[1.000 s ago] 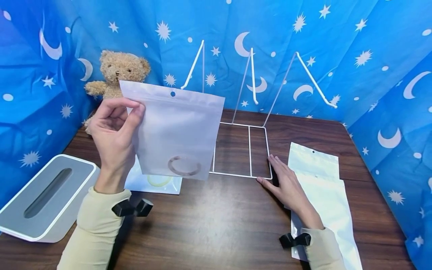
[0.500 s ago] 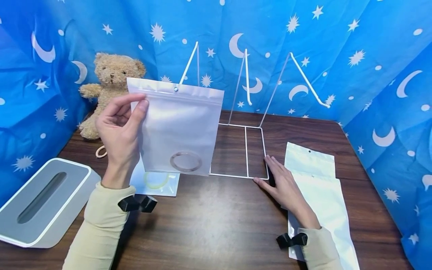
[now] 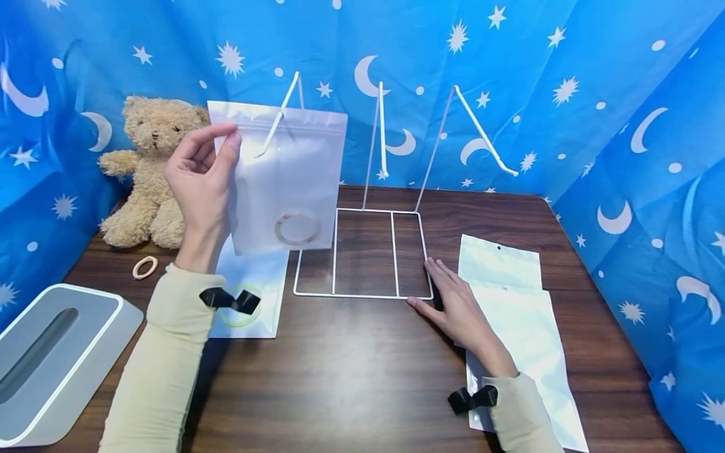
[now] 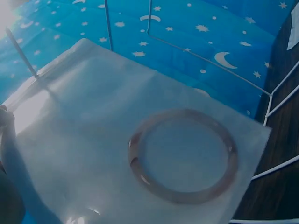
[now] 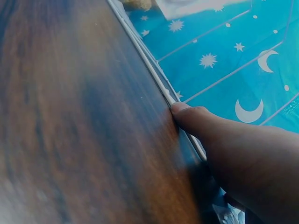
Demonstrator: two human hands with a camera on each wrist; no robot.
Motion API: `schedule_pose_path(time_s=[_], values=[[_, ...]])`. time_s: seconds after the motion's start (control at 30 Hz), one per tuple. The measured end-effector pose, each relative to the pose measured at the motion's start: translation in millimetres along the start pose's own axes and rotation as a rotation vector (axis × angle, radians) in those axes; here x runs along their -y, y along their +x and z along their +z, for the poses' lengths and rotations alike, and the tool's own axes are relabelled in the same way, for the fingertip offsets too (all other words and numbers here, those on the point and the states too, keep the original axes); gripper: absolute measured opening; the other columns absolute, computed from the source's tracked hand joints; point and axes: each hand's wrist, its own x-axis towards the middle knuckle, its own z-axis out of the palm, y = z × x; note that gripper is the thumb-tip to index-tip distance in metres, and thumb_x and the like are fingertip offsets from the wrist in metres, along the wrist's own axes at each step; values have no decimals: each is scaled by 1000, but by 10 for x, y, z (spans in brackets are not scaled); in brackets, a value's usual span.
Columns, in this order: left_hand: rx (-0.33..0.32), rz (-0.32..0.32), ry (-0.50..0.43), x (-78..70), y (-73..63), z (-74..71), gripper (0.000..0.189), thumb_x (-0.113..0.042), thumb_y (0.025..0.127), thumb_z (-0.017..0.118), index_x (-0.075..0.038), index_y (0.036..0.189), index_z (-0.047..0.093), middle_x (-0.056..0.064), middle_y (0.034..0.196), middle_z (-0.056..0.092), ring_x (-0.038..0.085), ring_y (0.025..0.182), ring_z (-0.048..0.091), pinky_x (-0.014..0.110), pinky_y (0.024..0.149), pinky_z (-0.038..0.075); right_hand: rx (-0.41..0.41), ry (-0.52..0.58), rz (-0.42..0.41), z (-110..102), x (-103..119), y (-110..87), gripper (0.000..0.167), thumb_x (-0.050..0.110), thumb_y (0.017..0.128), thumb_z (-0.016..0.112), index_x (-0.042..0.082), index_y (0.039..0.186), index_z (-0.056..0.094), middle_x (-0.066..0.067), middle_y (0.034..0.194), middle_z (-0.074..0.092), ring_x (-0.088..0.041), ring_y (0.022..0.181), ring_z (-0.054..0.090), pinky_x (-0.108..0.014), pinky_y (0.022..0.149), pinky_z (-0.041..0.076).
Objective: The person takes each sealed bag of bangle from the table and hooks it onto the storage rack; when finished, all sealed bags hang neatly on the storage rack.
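Note:
My left hand (image 3: 201,167) pinches the upper left edge of a translucent zip bag (image 3: 255,189) between thumb and fingers. A brownish bangle (image 4: 183,198) lies inside, near the bag's bottom. The left arm of a white wire display rack (image 3: 365,296) passes through the bag's top hole, its tip sticking out in front of the bag. Near the rack's front right corner my right hand (image 3: 455,305) rests, fingers extended along the side wire. In the right wrist view its thumb (image 5: 187,113) presses on the base wire.
A second bag (image 3: 255,277) with a yellowish ring lies under my left forearm. White bags (image 3: 523,333) lie on the right. A tissue box (image 3: 107,365), a small beige ring (image 3: 145,267) and a teddy bear (image 3: 147,157) stand or lie at left. A patterned curtain (image 3: 340,38) hangs behind.
My left hand has brought the bag towards me along the rack's left arm, whose tip now emerges in front through the hole. My right hand stays on the base corner. The view has shifted right.

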Motion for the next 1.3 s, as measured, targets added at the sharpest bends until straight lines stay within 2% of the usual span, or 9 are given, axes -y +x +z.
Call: schedule_pose_path(time_s=[0.3,0.47,0.63,0.8,0.9,1.0,1.1,1.2,1.3], values=[[-59,-107,-27,333,255,239,11,7,81,73,6,93,73,19,93,71,15,66,58,24,67,45,-3,-21,16,-11,-33,-14,86,58,89,62,5,152,35,-13,154,36,-30,143,28,-55,111,25],[-68,-108,-13,363,327,123,11,9,82,71,6,93,73,19,95,70,21,79,63,26,74,48,-1,-18,-6,17,26,32,86,57,89,63,5,151,36,-13,153,37,-30,142,29,-55,110,26],[39,-110,17,366,346,-17,15,2,89,63,3,98,75,17,105,68,23,91,59,26,74,43,3,-8,-7,8,13,39,86,58,89,63,3,151,36,-15,153,37,-32,142,29,-56,110,25],[127,-101,80,213,272,-187,21,-2,93,56,5,100,75,18,121,64,28,117,53,31,83,44,3,-3,1,-6,-29,29,88,60,90,60,3,151,35,-16,152,37,-33,142,28,-56,110,25],[102,-112,155,178,176,-411,19,1,94,56,6,101,73,20,114,66,28,108,57,30,81,47,2,-9,2,-4,-44,31,88,60,90,61,3,151,35,-17,152,38,-33,142,28,-56,110,24],[53,-182,332,247,-18,-712,17,2,94,58,4,101,74,16,100,70,23,88,62,25,73,47,4,-11,-2,5,-52,33,88,59,89,62,2,151,35,-18,152,38,-34,142,28,-57,110,24],[115,-279,667,320,-293,-997,19,-3,94,57,-3,102,75,9,95,70,17,81,61,23,70,44,9,-5,-1,19,-57,36,87,58,90,62,3,151,35,-18,152,37,-34,142,28,-57,110,24],[311,-360,1046,323,-533,-1209,25,-12,94,56,-4,113,69,13,103,68,24,92,60,34,79,45,15,2,3,28,-49,43,87,58,90,62,3,152,34,-18,153,36,-34,143,27,-58,110,23],[516,-492,1288,285,-688,-1337,44,-26,94,61,2,127,56,27,115,57,43,104,50,52,83,40,20,4,2,46,-33,52,87,57,90,62,4,152,32,-18,153,36,-35,143,26,-58,110,22]])
